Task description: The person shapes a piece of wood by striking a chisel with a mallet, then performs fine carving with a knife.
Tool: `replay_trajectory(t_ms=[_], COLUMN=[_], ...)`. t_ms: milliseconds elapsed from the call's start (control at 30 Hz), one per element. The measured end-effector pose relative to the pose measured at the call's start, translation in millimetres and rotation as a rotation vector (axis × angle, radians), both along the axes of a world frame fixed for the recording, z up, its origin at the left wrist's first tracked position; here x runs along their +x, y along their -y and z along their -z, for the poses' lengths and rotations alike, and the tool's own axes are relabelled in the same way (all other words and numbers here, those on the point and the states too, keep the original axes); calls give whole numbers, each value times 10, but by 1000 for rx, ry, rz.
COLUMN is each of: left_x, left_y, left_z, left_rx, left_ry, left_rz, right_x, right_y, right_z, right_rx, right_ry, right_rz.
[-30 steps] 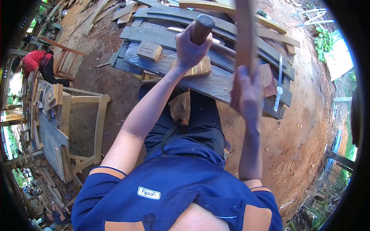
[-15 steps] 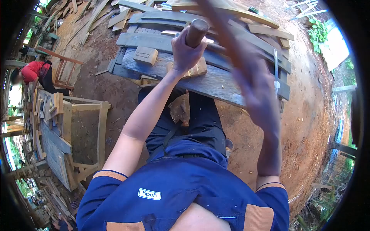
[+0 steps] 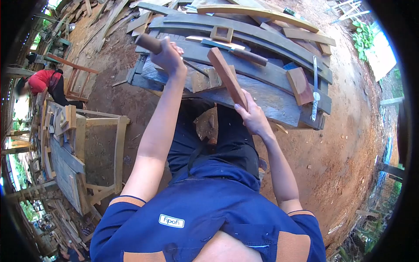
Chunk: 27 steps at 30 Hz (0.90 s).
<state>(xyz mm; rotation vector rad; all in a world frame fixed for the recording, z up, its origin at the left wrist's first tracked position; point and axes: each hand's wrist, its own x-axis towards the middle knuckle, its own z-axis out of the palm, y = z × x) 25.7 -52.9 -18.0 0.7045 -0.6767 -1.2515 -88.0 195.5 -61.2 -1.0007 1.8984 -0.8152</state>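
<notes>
My left hand (image 3: 170, 59) is closed around the wooden handle of a chisel (image 3: 148, 43). The chisel's thin metal blade slants right and down to a pale wood block (image 3: 201, 81) on the workbench (image 3: 275, 107). In my right hand (image 3: 254, 115) is a reddish-brown wooden bar (image 3: 227, 74), gripped near its lower end and tilted up to the left. Its upper part overlaps the pale block in this view. Beyond it lies another tool with a dark handle (image 3: 248, 56). A small square wooden frame (image 3: 221, 33) rests farther back on the bench.
At the bench's right lie a curved-edged wood block (image 3: 300, 86) and a long narrow metal tool (image 3: 314, 87). Long boards (image 3: 257, 13) are stacked at the back. To the left stands another wooden bench (image 3: 118, 148), and a person in red (image 3: 43, 83) bends behind it.
The wooden bar has swung down and left from its raised, blurred position. My left hand has moved left, and the chisel has tilted so its blade shows.
</notes>
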Motion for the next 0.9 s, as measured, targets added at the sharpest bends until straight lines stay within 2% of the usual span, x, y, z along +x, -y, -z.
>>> replay_trajectory(t_ms=[67,133,200,300,333,433,633,900], left_x=[87,145,162,124,102,25,-75,-117], left_y=[41,99,66,-100,-165,-285,-391,-480], left_z=[6,26,23,-110,-128,-128,-164,-179], left_rx=[154,169,152,28,31,-135,-207,-309], left_ry=[-54,-98,-113,-92,-89,60,106,241], left_rz=[-99,-218,-176,62,58,177,245,283], right_x=[0,-17,-31,-9,-2,17,30,39], right_y=[7,0,-19,2,-7,-11,-19,-16], right_z=[-5,8,38,4,-8,9,44,-53], right_rx=[38,10,6,-16,-24,12,-25,27], right_ry=[2,1,3,15,26,5,-112,-31], right_rz=[-3,-15,-8,-21,-9,-2,-22,-9])
